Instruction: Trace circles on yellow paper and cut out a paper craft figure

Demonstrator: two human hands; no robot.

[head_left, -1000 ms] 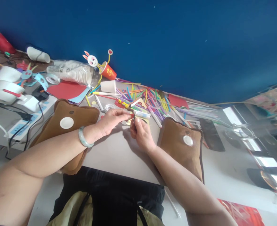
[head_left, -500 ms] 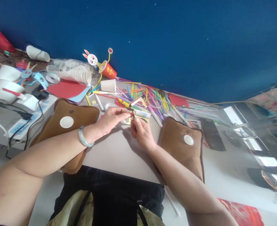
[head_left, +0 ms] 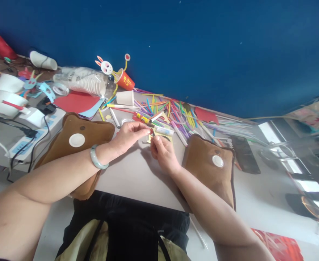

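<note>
Over the table's middle, my left hand (head_left: 129,138) and my right hand (head_left: 163,152) meet almost tip to tip. The left thumb and forefinger are pinched together, and a tiny reddish bit shows at their tips. My right fingers are curled with the thumb on top, and a thin dark tip sticks out from them toward the left fingertips. Both small things are too hidden to name. Just beyond the fingers lie a white-and-blue tube (head_left: 164,131), a yellow-and-red stick (head_left: 141,117) and a yellow card piece (head_left: 168,138).
Brown cushions (head_left: 67,154) (head_left: 206,163) lie under or beside my forearms. Colourful sticks (head_left: 175,116) cover the back. Paper cups (head_left: 125,98), a red cup (head_left: 125,80) with a rabbit figure (head_left: 106,67), a corded power strip (head_left: 37,134) and a dark phone-like slab (head_left: 246,156) stand around.
Both hands stay nearly in place, fingertips still together. The small reddish bit between them shows slightly less than before.
</note>
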